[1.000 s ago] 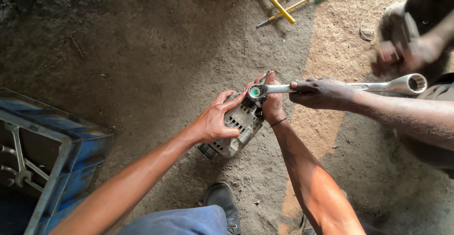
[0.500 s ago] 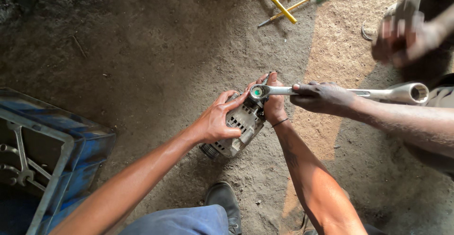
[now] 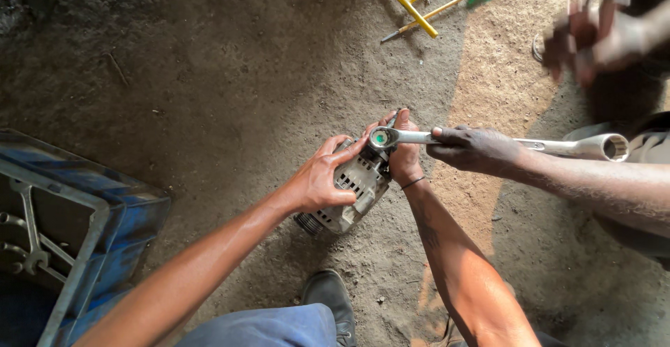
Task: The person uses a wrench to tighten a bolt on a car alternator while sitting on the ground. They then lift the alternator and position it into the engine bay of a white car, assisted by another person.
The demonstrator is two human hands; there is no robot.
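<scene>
A grey finned alternator (image 3: pixel 349 192) lies on the dirt floor in front of me. My left hand (image 3: pixel 322 177) is clamped over its left side. My right hand (image 3: pixel 403 157) grips its far end, just under the ring head of a long silver wrench (image 3: pixel 385 138). The wrench sits on the alternator's end nut. Another person's hand (image 3: pixel 474 149) holds the wrench handle from the right. That person's other hand (image 3: pixel 593 36) is raised at the top right, blurred, with something dark in it.
A blue metal toolbox (image 3: pixel 91 211) with spanners inside stands open at the left. Yellow-handled and green-handled screwdrivers (image 3: pixel 433 1) lie on the ground at the top. My dark shoe (image 3: pixel 328 298) is below the alternator. The other person's leg fills the right edge.
The other person's raised hand has lifted higher and moved left. The wrench and both my hands have stayed on the alternator.
</scene>
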